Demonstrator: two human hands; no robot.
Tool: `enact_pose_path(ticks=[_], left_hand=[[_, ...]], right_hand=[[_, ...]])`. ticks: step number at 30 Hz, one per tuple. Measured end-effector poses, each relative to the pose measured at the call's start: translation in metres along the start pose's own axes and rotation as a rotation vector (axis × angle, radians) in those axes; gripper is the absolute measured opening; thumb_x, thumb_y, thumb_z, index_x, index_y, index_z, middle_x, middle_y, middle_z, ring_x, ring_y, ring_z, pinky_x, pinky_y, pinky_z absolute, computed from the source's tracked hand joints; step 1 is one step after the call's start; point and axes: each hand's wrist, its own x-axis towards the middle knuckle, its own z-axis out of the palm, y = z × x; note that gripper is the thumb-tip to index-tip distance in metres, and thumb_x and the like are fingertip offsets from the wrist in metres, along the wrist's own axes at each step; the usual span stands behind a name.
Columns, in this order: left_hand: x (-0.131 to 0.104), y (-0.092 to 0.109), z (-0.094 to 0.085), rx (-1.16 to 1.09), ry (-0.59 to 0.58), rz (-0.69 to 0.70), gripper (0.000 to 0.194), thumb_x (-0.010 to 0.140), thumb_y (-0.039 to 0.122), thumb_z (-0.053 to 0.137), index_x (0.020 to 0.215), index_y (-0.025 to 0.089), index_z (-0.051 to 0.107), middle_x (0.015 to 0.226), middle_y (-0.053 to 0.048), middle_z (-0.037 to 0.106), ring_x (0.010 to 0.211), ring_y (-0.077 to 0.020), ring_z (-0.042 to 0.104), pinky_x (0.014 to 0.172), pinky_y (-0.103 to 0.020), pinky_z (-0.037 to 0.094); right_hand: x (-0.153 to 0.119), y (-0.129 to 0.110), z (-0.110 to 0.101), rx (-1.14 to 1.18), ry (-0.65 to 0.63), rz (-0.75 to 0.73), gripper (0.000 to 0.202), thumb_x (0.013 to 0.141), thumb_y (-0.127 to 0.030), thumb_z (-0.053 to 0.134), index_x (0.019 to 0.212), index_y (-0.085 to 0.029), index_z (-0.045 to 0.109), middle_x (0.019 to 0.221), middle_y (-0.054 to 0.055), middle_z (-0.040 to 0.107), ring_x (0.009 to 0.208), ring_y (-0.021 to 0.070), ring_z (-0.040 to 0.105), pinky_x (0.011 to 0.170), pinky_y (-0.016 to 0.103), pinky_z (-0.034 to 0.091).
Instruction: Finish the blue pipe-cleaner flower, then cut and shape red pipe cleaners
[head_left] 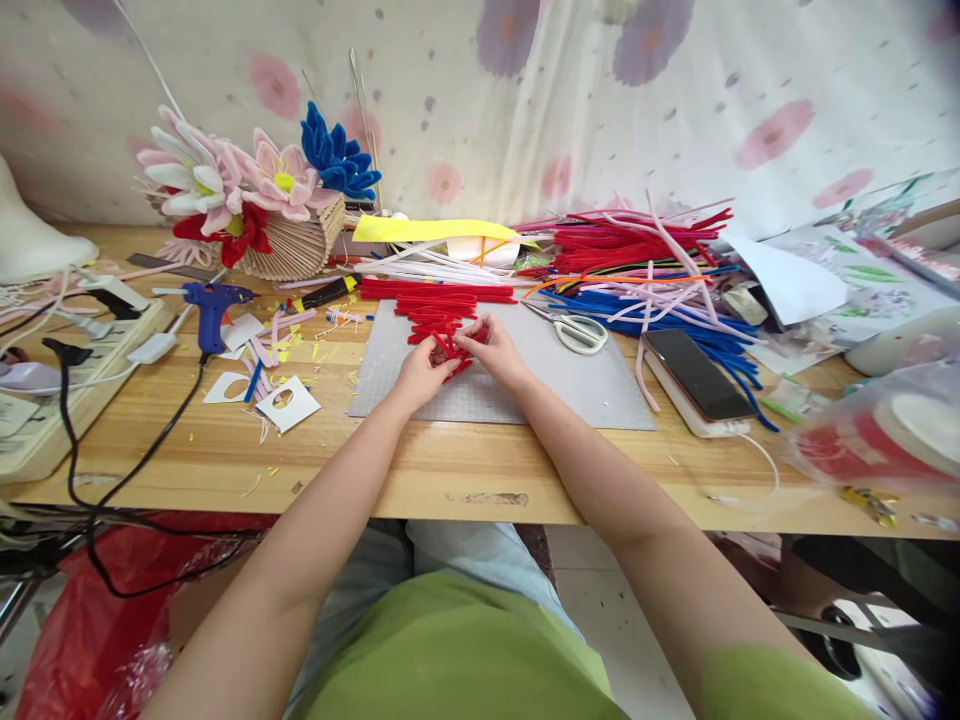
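Both my hands are together over the grey cutting mat [577, 385], with red pipe cleaners between them. My left hand [426, 376] is closed around several short red pipe cleaners [454, 350]. Thumb and fingers of my right hand [491, 348] pinch at the upper end of the same pieces. More red pipe cleaners [431, 302] lie in rows on the mat just beyond my hands, longer ones at the back. Scissors [579, 333] with pale handles rest on the mat to the right.
A blue glue gun [212, 312] and cut white card pieces [289, 403] are at left, near a power strip [67, 400]. Pipe-cleaner flowers [281, 180] stand behind. Right are blue pipe cleaners [675, 318], a phone [699, 373] and a bagged cup [892, 430].
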Motion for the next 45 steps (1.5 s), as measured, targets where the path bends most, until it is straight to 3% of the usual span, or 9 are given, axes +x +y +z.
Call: enact_pose_path(ticks=[7,13,15,17,22,30,36,41,45], left_hand=[[-0.002,0.009,-0.01,0.276,0.048,-0.066,0.026,0.067,0.033,0.071,0.087,0.019,0.065,0.063,0.001,0.064,0.058,-0.0137,0.059,0.056,-0.025,0.044],[-0.007,0.02,-0.01,0.491,0.088,-0.002,0.066,0.063,0.028,0.074,0.126,0.023,0.054,0.069,0.001,0.066,0.067,-0.0167,0.062,0.064,-0.027,0.045],[-0.008,0.02,-0.01,0.515,0.088,0.012,0.069,0.064,0.026,0.073,0.129,0.024,0.052,0.07,0.002,0.066,0.067,-0.0163,0.061,0.065,-0.027,0.044],[-0.008,0.02,-0.01,0.467,0.068,0.03,0.065,0.066,0.027,0.071,0.128,0.024,0.052,0.068,0.003,0.065,0.066,-0.0152,0.06,0.065,-0.027,0.044],[-0.008,0.023,-0.009,0.355,0.065,0.02,0.062,0.069,0.026,0.07,0.128,0.02,0.051,0.064,0.005,0.06,0.062,-0.0115,0.057,0.064,-0.025,0.042],[-0.009,0.022,-0.008,0.396,-0.021,0.048,0.046,0.071,0.025,0.069,0.116,0.019,0.059,0.062,0.005,0.056,0.06,-0.0112,0.053,0.064,-0.025,0.044],[-0.011,0.026,-0.003,0.555,0.085,0.296,0.042,0.077,0.031,0.065,0.115,0.016,0.058,0.113,-0.01,0.061,0.1,-0.0177,0.058,0.088,-0.029,0.046],[-0.015,0.036,0.007,0.883,-0.047,0.174,0.033,0.094,0.025,0.033,0.114,0.019,0.058,0.112,-0.008,0.065,0.104,-0.0188,0.059,0.086,-0.029,0.045],[-0.018,0.044,0.008,1.12,-0.124,0.106,0.036,0.095,0.03,0.027,0.107,0.019,0.06,0.109,-0.008,0.066,0.101,-0.0206,0.061,0.081,-0.03,0.045]], right_hand=[[-0.004,-0.016,0.002,-0.157,-0.217,-0.04,0.038,0.06,-0.041,0.074,0.087,-0.02,0.06,0.083,0.001,0.063,0.073,0.0131,0.056,0.07,0.029,0.046],[-0.004,-0.009,0.004,-0.279,-0.241,-0.037,0.032,0.062,-0.047,0.072,0.071,-0.019,0.06,0.064,-0.002,0.058,0.06,0.0115,0.051,0.06,0.026,0.043],[-0.005,-0.008,0.005,-0.339,-0.267,-0.066,0.026,0.067,-0.044,0.068,0.067,-0.019,0.062,0.065,-0.001,0.059,0.063,0.0124,0.052,0.063,0.027,0.043],[-0.003,-0.006,0.005,-0.388,-0.195,-0.111,0.018,0.069,-0.036,0.066,0.064,-0.019,0.063,0.069,0.0,0.058,0.068,0.0134,0.053,0.07,0.029,0.044],[0.007,0.002,-0.005,-0.321,0.198,-0.079,0.017,0.067,-0.026,0.064,0.055,-0.019,0.054,0.073,0.0,0.051,0.078,0.0147,0.052,0.082,0.033,0.044],[0.012,-0.001,-0.015,0.021,0.412,0.202,0.018,0.07,-0.026,0.057,0.059,-0.018,0.046,0.06,-0.005,0.046,0.057,0.0075,0.047,0.061,0.024,0.048],[0.007,-0.012,-0.007,0.248,0.259,0.231,0.021,0.071,-0.03,0.062,0.064,-0.019,0.047,0.059,-0.006,0.055,0.053,0.0069,0.052,0.055,0.021,0.048],[0.002,-0.016,-0.003,0.381,0.109,0.284,0.028,0.061,-0.034,0.075,0.076,-0.019,0.056,0.065,-0.005,0.062,0.055,0.0069,0.056,0.053,0.019,0.046],[0.002,-0.014,-0.006,0.37,0.096,0.354,0.031,0.055,-0.034,0.081,0.069,-0.017,0.059,0.059,-0.006,0.06,0.05,0.0047,0.053,0.05,0.017,0.044]])
